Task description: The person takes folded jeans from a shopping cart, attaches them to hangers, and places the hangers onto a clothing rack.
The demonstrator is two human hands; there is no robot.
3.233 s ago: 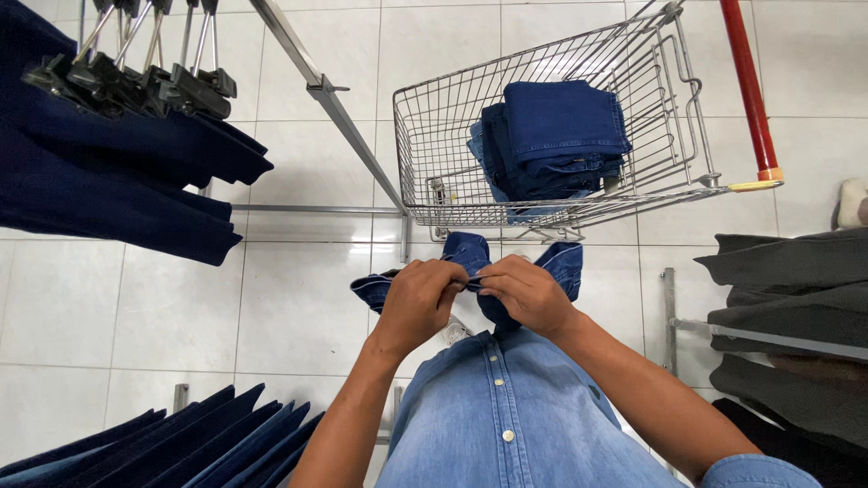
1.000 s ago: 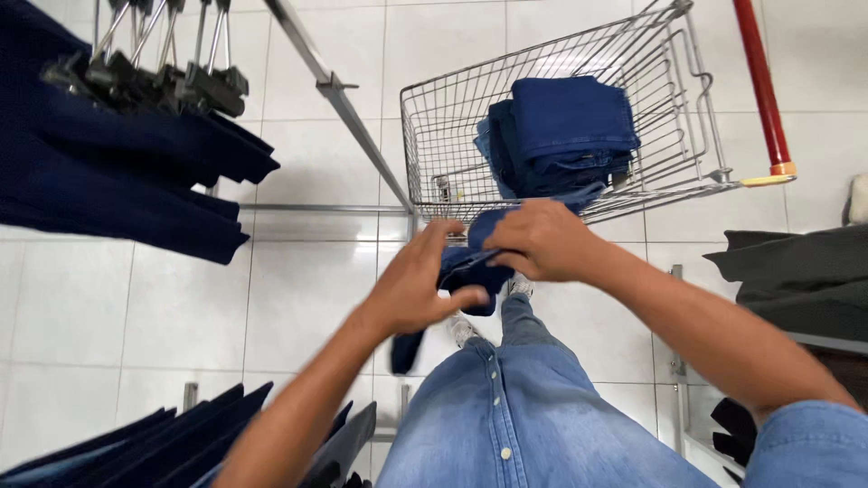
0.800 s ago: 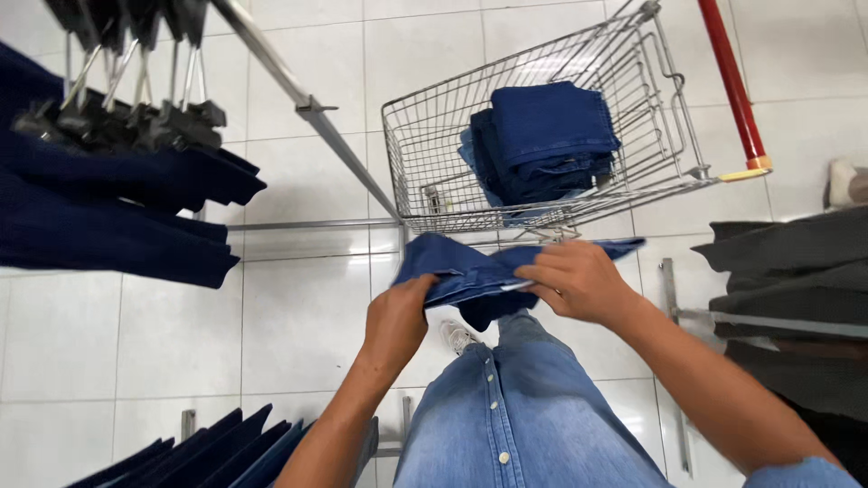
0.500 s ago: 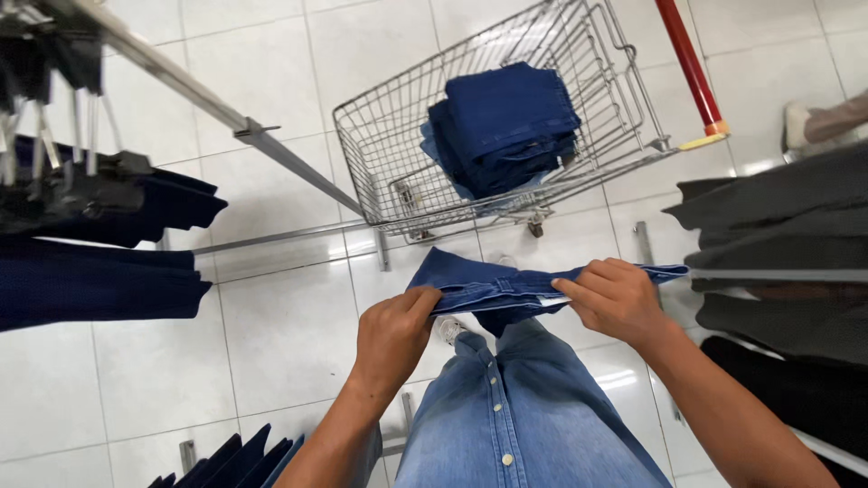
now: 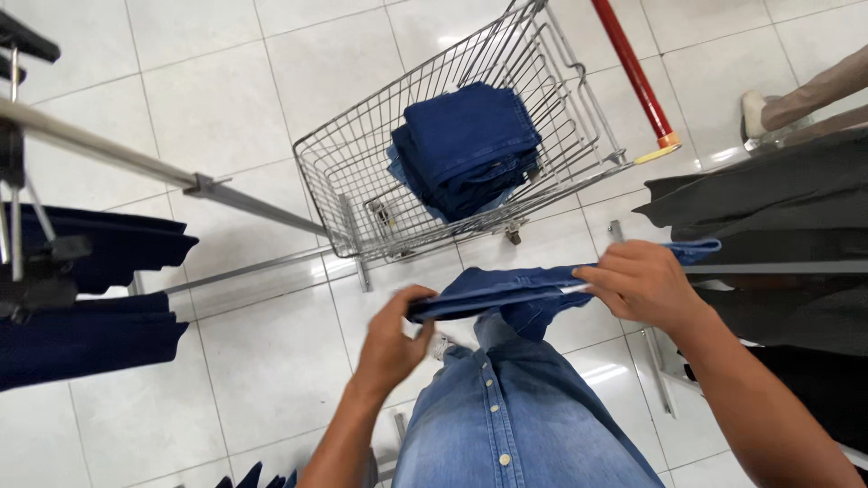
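I hold a dark blue pair of jeans (image 5: pixel 506 291) stretched flat between both hands, in front of my light denim shirt (image 5: pixel 515 416). My left hand (image 5: pixel 393 339) grips its left end from below. My right hand (image 5: pixel 642 282) pinches the waistband toward the right end, which sticks out past my fingers. Beyond it stands a wire shopping cart (image 5: pixel 362 181) with a stack of folded dark blue jeans (image 5: pixel 466 145) inside.
A metal clothes rail (image 5: pixel 117 161) crosses the upper left, with dark blue garments (image 5: pixel 90 298) hanging on clip hangers. Dark grey trousers (image 5: pixel 778 208) hang on a rack at the right. The cart has a red handle (image 5: pixel 633 72). White floor tiles (image 5: pixel 253 352) lie below.
My hands have moved apart and pulled the jeans out flat and horizontal. My view has shifted, so the cart now sits nearer the middle.
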